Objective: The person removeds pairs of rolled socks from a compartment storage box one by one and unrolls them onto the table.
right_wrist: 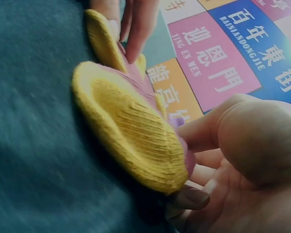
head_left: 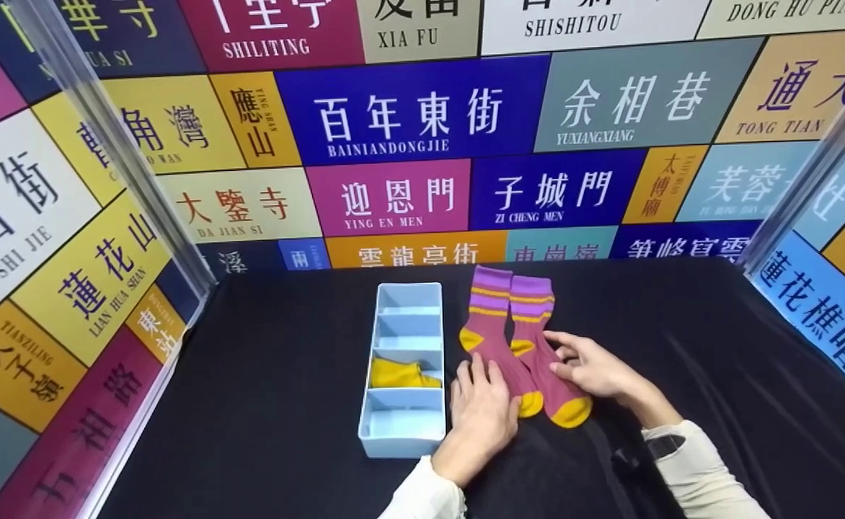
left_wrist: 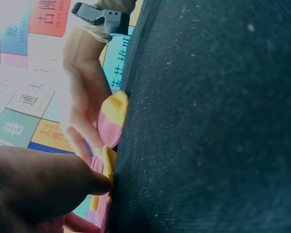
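Observation:
A pair of mauve socks with purple striped cuffs and yellow heels and toes lies side by side on a black cloth, cuffs pointing away. My left hand (head_left: 484, 404) rests on the left sock (head_left: 491, 324), fingers stretched over its foot and thumb beside the yellow toe (left_wrist: 108, 162). At the outer edge of the right sock (head_left: 549, 375) is my right hand (head_left: 599, 367), its fingers loosely bent and touching the side. The right wrist view shows that sock's yellow toe (right_wrist: 131, 128) close up, with thumb and fingertips right at its edge.
Left of the socks stands a light blue box (head_left: 402, 425) divided into compartments in a row. A folded yellow item (head_left: 397, 373) sits in one of them. Walls printed with colourful place-name signs (head_left: 408, 115) enclose the black cloth (head_left: 271, 404) at the back and sides.

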A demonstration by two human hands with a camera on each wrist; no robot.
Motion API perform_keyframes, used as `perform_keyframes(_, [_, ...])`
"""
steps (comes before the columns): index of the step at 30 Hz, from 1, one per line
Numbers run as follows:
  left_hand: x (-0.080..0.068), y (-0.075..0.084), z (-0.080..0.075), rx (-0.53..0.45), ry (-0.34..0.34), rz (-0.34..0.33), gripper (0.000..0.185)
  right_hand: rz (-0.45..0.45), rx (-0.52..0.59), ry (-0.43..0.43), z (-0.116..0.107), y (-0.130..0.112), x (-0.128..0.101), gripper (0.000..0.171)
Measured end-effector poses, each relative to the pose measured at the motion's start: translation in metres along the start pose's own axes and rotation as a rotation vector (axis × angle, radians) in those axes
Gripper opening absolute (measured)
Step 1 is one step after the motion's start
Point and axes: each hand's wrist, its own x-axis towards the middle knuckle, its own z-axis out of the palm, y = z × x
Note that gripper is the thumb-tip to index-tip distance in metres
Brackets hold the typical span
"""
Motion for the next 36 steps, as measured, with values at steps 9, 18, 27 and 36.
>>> perform_keyframes(9, [-0.003, 0.000, -0.009, -0.024, -0.021, 0.035, 0.059, 0.009, -0.055, 0.133, 0.003, -0.004, 0.003, 0.059])
perform_keyframes(18, [0.002, -0.002, -0.018, -0.064, 0.003, 0.116, 0.053, -0.117, -0.174, 0.382, 0.009, -0.022, 0.019, 0.041])
perform_keyframes(27, [0.012, -0.021, -0.055, -0.221, 0.143, 0.242, 0.037, -0.242, -0.121, 0.381, 0.020, -0.052, 0.027, 0.033])
perform_keyframes(36, [0.017, -0.066, -0.082, -0.312, 0.247, 0.341, 0.030, -0.293, -0.154, 0.371, 0.028, -0.083, 0.023, 0.033])
